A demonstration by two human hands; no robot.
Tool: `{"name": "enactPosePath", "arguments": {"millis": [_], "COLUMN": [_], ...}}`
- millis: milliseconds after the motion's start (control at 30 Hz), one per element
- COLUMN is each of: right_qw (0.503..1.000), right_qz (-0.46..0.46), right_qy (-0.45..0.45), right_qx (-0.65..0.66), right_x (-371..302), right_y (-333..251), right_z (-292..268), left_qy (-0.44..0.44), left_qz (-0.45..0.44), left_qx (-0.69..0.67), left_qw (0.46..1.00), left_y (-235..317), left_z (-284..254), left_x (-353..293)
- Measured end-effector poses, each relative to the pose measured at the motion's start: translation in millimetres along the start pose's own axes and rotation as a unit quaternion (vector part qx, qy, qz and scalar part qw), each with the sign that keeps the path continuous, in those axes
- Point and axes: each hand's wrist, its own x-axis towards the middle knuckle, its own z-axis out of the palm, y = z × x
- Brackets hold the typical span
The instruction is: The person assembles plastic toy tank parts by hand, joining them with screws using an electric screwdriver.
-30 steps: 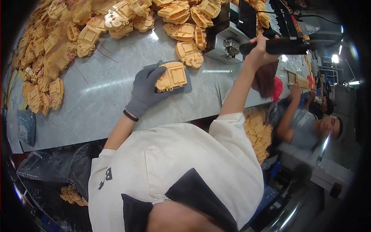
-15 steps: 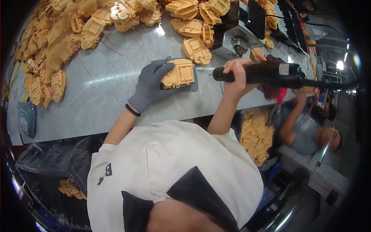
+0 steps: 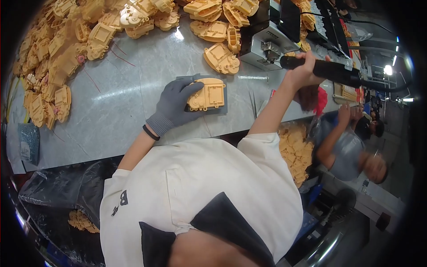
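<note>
Gripped at left end by gloved left hand (image 3: pixel 178 103): yellow housing (image 3: pixel 209 95), long axis left-right, on grey block (image 3: pixel 216 111). Closed around black handheld tool (image 3: pixel 336 71), far right of housing: fingers of right hand (image 3: pixel 304 73).

A grey knitted glove (image 3: pixel 171 107) of matt cloth, finely ribbed at its cuff, covers the left hand (image 3: pixel 180 101). The yellow-orange moulded housing (image 3: pixel 211 94) under it looks like smooth plastic with a satin sheen; the dark grey flat block (image 3: pixel 219 111) beneath is duller. The black cylindrical tool (image 3: pixel 336 71) appears smooth and plastic. The grey veined tabletop (image 3: pixel 129 89) is polished, throwing back bright glare. Brushed-looking silver metal faces the boxy machine (image 3: pixel 254 48). The white shirt (image 3: pixel 231 178) is soft matt cloth; the black sheeting (image 3: pixel 58 191) is glossy, crinkled plastic film.
</note>
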Motion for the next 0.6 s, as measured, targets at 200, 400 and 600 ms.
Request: {"name": "enactPosePath", "arguments": {"millis": [200,400,600], "right_qw": [0.997,0.992,0.988], "right_qz": [-0.007,-0.015,0.066], "right_qy": [-0.048,-0.101,-0.12], "right_qx": [-0.054,-0.07,-0.069], "right_x": [4.3,11.2,-16.8], "right_y": [29.4,31.4,13.1], "right_z": [13.7,20.8,1.5], "left_qy": [-0.015,0.014,0.043], "left_qz": [0.0,-0.003,-0.046], "left_qx": [-0.002,0.008,0.083], "left_qw": [1.0,1.0,0.995], "left_y": [0.9,-1.4,-4.5], "left_z": [5.3,18.2,24.1], "left_x": [3.4,16.9,25.2]}}
